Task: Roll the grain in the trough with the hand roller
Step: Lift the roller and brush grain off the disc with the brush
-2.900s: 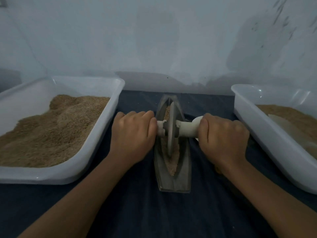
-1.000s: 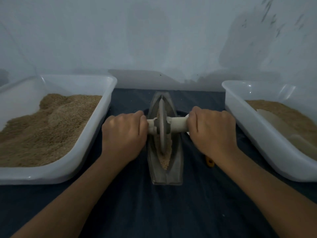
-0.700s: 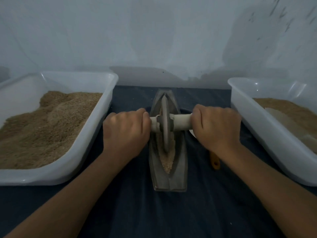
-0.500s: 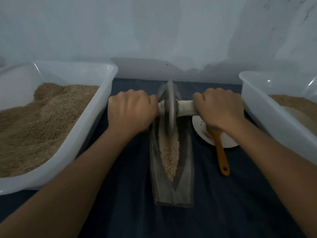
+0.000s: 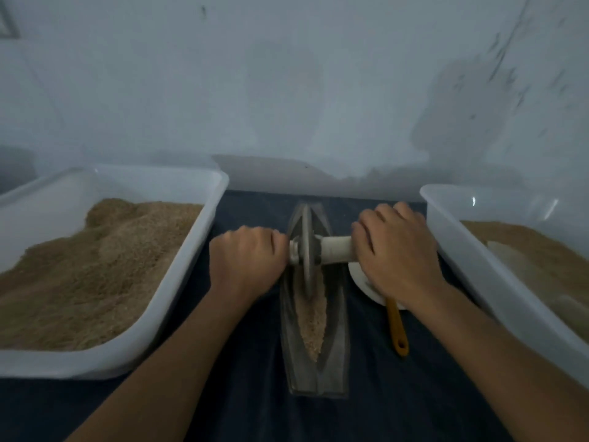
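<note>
Your left hand (image 5: 247,261) is curled round the left end of the hand roller (image 5: 306,252), knuckles up, hiding that end of the handle entirely. Your right hand (image 5: 396,255) grasps the pale right end of the handle, fingers wrapped over the top, with a short stretch of handle bare between your fist and the disc. The roller's grey disc stands upright on edge between your two hands, its lower rim down in the trough (image 5: 315,314), towards the far half of it. The trough is a long, boat-shaped metal vessel running away from you on the dark cloth (image 5: 255,416), directly between your forearms. The grain (image 5: 312,320) lies as a narrow strip along the trough's middle groove, from the disc back towards you, tapering to a point.

Just beside your right hand, partly under it, sits a small white dish (image 5: 366,287), with an orange-handled tool (image 5: 396,327) pointing towards you from it. A white tub (image 5: 197,250) heaped with brown grain stands to your left; another white tub (image 5: 478,272) holding grain stands to your right.
</note>
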Tool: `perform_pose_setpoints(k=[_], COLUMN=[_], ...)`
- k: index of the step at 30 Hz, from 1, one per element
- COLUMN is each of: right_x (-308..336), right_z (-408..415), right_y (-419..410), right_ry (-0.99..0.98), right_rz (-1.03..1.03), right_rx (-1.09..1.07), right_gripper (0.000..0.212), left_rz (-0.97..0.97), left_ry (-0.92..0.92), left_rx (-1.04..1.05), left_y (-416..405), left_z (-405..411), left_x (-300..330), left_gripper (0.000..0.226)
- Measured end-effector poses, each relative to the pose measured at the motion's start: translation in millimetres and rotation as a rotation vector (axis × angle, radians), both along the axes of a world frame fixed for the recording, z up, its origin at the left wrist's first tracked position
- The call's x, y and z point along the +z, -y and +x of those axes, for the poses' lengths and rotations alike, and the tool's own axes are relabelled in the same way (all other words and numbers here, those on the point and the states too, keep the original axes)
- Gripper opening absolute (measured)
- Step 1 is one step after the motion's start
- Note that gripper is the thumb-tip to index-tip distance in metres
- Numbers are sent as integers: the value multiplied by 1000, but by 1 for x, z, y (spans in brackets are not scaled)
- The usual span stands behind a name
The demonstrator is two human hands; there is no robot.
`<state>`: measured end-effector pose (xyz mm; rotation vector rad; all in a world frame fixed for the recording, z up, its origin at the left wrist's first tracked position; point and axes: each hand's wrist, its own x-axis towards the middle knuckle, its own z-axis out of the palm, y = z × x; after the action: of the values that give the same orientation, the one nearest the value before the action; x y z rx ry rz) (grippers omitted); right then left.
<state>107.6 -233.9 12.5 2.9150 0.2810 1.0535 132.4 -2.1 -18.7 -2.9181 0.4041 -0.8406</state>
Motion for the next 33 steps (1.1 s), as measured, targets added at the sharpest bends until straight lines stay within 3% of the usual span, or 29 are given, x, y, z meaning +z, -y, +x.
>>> perform_pose_setpoints(k=[2, 5, 8, 10, 12, 15, 20, 24, 33], right_x=[8, 4, -18, -37, -48, -47, -39, -25, 37], right_z=[-18, -43, -61, -67, -68, -66, -67, -68, -52], right_y=[12, 38, 61, 72, 81, 78, 62, 55, 21], right_ry=[176, 352, 155, -52, -199, -222, -192, -53, 159], right_rz=[-36, -150, -337, -498, -573, -562, -573, -409, 412], right_rx=[73, 223, 359, 382, 369, 423, 519, 476, 388], right_gripper=[20, 15, 6, 38, 55, 57, 41, 29, 6], left_rz=[-155, -341, -563, -692, -822, -989, -1088, -1239, -1472], left_ry=[29, 40, 26, -15, -26, -22, -100, -219, -347], left_rx=[86, 111, 107, 142, 167, 151, 122, 141, 55], left_y=[1, 2, 1, -2, -6, -11, -13, -9, -14], left_z=[4, 10, 18, 22, 24, 21, 17, 18, 18], left_x=[-5, -7, -11, -14, -14, -12, -13, -9, -10], left_gripper=[45, 49, 52, 53, 52, 51, 53, 55, 48])
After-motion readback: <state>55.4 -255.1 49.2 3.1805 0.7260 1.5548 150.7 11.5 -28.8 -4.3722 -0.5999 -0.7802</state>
